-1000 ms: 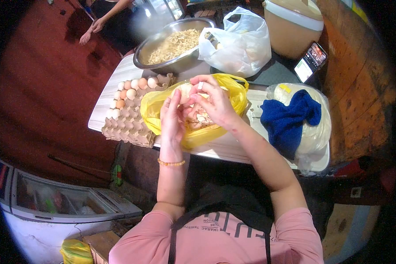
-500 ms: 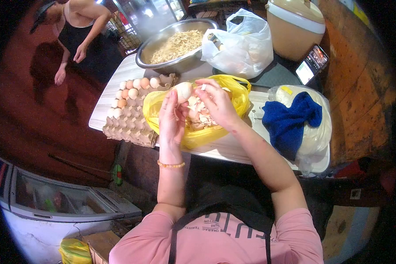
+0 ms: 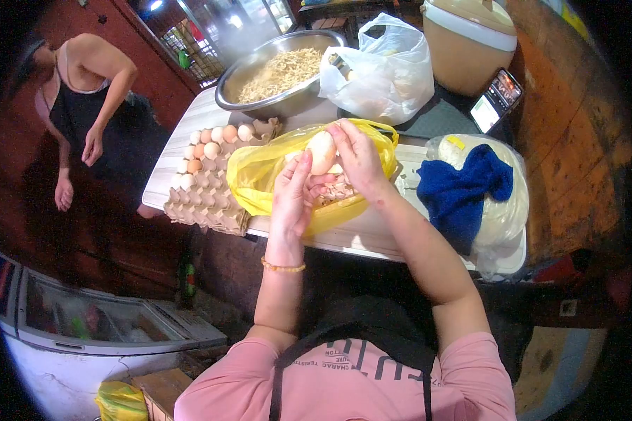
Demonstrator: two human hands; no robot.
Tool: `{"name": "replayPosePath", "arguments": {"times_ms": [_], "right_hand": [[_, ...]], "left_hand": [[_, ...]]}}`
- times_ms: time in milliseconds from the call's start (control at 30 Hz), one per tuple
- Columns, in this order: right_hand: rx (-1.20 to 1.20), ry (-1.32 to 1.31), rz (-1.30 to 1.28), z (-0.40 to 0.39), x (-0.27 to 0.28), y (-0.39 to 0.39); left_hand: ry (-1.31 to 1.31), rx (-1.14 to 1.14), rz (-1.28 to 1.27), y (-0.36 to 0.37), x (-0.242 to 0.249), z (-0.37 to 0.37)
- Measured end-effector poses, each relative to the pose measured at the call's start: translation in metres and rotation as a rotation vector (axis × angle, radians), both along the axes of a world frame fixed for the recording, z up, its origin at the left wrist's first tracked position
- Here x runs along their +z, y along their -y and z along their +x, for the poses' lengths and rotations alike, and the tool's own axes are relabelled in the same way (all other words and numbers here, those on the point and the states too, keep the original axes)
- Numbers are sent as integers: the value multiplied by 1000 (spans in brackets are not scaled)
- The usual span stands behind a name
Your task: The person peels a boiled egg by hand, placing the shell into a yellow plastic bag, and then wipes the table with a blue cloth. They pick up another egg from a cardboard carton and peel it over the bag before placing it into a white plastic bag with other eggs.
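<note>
A pale boiled egg (image 3: 321, 153) is held between my two hands above a yellow plastic bag (image 3: 253, 175). My left hand (image 3: 296, 191) grips it from the left and below, the thumb lying along its side. The fingers of my right hand (image 3: 359, 158) are bent against its top and right side. Broken eggshells (image 3: 338, 191) fill part of the bag underneath. Left of the bag, a cardboard egg tray (image 3: 207, 200) carries several whole white and brown eggs (image 3: 211, 150) toward its far end.
Behind the bag stand a steel basin (image 3: 225, 98) of shredded food, a white plastic bag (image 3: 383, 81) and a tan cooler (image 3: 467, 56). A phone (image 3: 497, 102) and a blue cloth (image 3: 456, 196) lie right. Another person (image 3: 95, 91) stands at the left.
Both hands have come together on the egg, which has moved right over the bag. My right hand, earlier apart holding a small white piece, now touches the egg. The other person has shifted left.
</note>
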State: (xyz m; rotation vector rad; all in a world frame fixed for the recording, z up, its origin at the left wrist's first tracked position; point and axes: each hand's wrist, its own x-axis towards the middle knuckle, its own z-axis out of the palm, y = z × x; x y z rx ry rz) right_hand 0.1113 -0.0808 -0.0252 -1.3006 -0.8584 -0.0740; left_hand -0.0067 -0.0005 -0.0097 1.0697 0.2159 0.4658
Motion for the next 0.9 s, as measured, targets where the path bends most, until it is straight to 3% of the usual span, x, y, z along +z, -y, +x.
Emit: {"name": "replayPosePath", "arguments": {"times_ms": [133, 200, 300, 400, 600, 900], "right_hand": [[90, -50, -70, 1, 5, 6], [174, -252, -65, -2, 9, 8], [98, -135, 113, -3, 2, -2], [-22, 33, 47, -10, 2, -3], [38, -104, 98, -8, 2, -2], [271, -1, -73, 2, 5, 6]], "left_hand": [[9, -5, -30, -1, -1, 0], [6, 0, -30, 0, 0, 0], [4, 30, -83, 6, 4, 3], [26, 46, -96, 9, 1, 8], [50, 102, -88, 8, -4, 11], [65, 290, 384, -19, -3, 3]]}}
